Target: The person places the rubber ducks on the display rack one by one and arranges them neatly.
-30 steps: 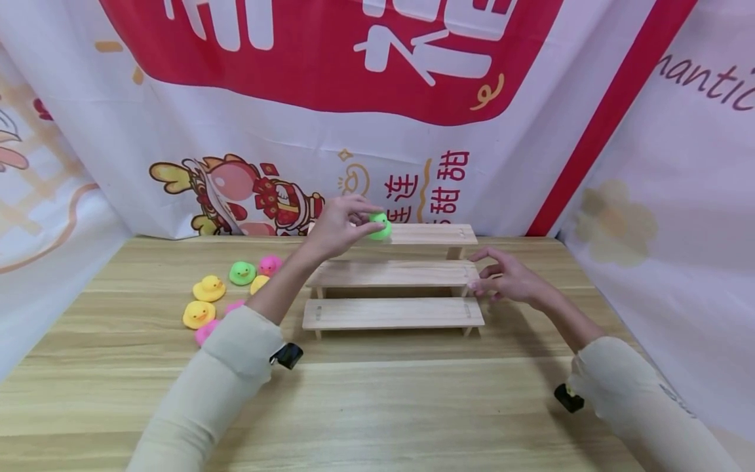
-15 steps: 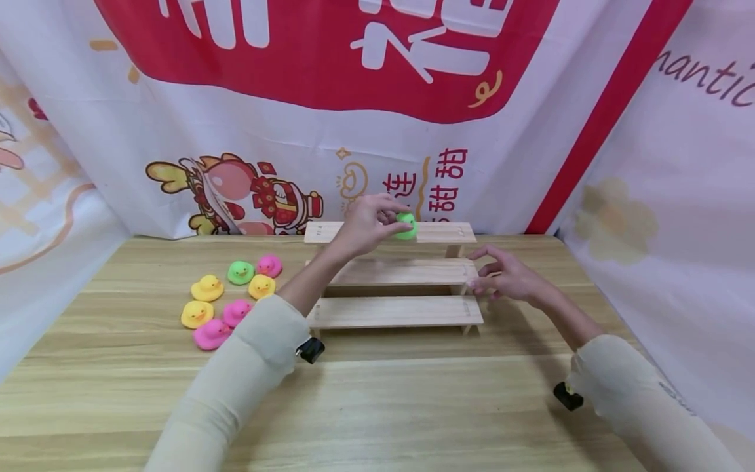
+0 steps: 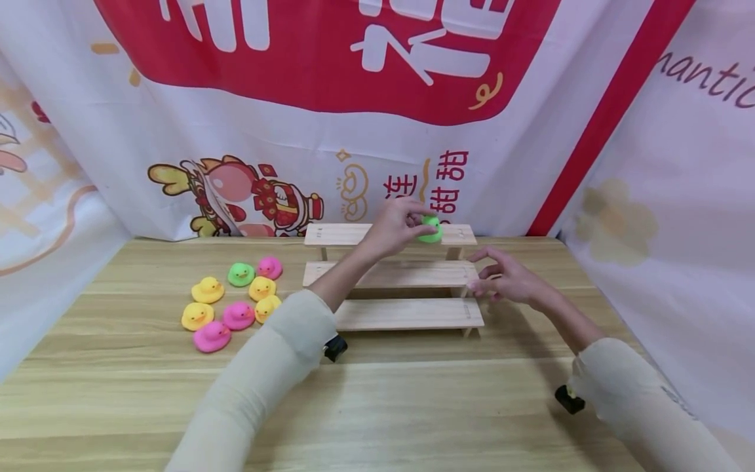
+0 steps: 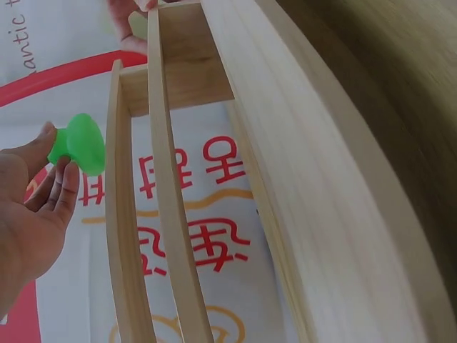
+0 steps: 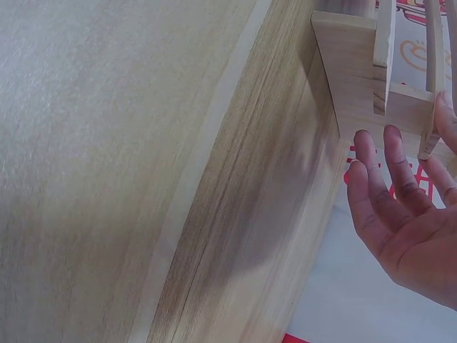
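Observation:
My left hand (image 3: 396,226) pinches a green rubber duck (image 3: 432,230) between thumb and fingertips, at the right part of the top board of a three-tier wooden shelf (image 3: 401,274). In the left wrist view the duck (image 4: 86,144) appears beside the top board's edge, apart from it. At the shelf's right end, my right hand (image 3: 508,278) holds the end of the middle board with thumb and index finger. The right wrist view shows the other fingers (image 5: 402,171) of that hand loosely bent near the side support.
Left of the shelf, several yellow ducks (image 3: 208,290), pink ducks (image 3: 212,336) and one green duck (image 3: 241,274) sit on the wooden table (image 3: 413,413). A printed cloth (image 3: 283,131) hangs behind the shelf, with more cloth at both sides.
My left hand has carried the green duck rightward along the top board, uncovering more ducks on the table. The right hand stays at the shelf's end.

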Demonstrator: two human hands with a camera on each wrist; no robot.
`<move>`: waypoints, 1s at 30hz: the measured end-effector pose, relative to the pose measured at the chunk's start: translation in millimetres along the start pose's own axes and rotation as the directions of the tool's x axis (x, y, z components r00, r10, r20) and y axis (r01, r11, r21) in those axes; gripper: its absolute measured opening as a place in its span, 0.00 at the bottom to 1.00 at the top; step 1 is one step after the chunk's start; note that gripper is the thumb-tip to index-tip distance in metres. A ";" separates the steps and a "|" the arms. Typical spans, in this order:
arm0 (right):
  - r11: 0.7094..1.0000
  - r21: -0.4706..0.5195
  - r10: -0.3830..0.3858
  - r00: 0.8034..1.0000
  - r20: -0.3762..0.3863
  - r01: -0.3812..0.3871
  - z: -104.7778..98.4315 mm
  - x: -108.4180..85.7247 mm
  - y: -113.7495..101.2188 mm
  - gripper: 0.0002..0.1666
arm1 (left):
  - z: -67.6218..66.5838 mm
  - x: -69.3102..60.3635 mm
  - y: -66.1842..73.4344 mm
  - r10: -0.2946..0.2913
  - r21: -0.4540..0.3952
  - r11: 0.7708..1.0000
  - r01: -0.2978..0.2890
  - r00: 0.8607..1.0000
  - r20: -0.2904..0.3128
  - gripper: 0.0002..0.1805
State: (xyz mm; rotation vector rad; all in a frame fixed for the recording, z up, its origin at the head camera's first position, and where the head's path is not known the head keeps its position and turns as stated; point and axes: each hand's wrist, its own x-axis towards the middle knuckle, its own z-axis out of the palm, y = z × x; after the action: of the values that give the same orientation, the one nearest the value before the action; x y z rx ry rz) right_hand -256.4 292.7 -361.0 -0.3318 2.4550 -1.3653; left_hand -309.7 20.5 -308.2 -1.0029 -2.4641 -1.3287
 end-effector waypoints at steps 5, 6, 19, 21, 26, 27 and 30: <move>1.000 0.004 -0.001 1.000 0.002 0.001 -1.0 -1.4 0.6 0.32 | 11.5 8.7 3.6 -0.010 -0.039 0.999 0.010 1.000 0.010 0.17; 1.000 0.002 -0.001 1.000 0.003 0.001 -1.0 -1.6 0.4 0.32 | 13.4 9.8 4.0 -0.013 -0.049 0.999 0.013 1.000 0.010 0.17; 1.000 -0.018 0.007 1.000 0.010 -0.006 -1.2 -1.4 -1.5 0.32 | 28.7 21.6 0.7 -0.041 -0.064 0.997 0.040 0.999 -0.002 0.18; 1.000 -0.021 0.008 1.000 0.011 -0.008 -1.7 -1.3 -1.6 0.32 | 29.5 22.3 0.7 -0.052 -0.053 0.997 0.052 0.999 0.008 0.19; 1.000 -0.020 0.010 1.000 0.011 -0.010 -1.9 -0.4 -1.6 0.32 | 29.9 22.8 0.0 -0.073 -0.057 0.996 0.074 0.997 0.024 0.19; 1.000 -0.020 0.009 1.000 0.011 -0.008 -1.9 -0.3 -1.4 0.32 | 29.8 22.9 -0.3 -0.073 -0.060 0.995 0.075 0.997 0.024 0.19; 1.000 -0.020 0.008 1.000 0.012 -0.008 -1.9 0.0 -0.7 0.32 | 30.1 23.4 -1.7 -0.072 -0.065 0.995 0.073 0.997 0.022 0.20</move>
State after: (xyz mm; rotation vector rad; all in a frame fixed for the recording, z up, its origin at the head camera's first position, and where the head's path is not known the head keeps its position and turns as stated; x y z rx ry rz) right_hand -257.1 293.8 -359.5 -0.3339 2.4588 -1.3327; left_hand -323.7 54.9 -316.9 -0.9541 -2.5090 -1.4374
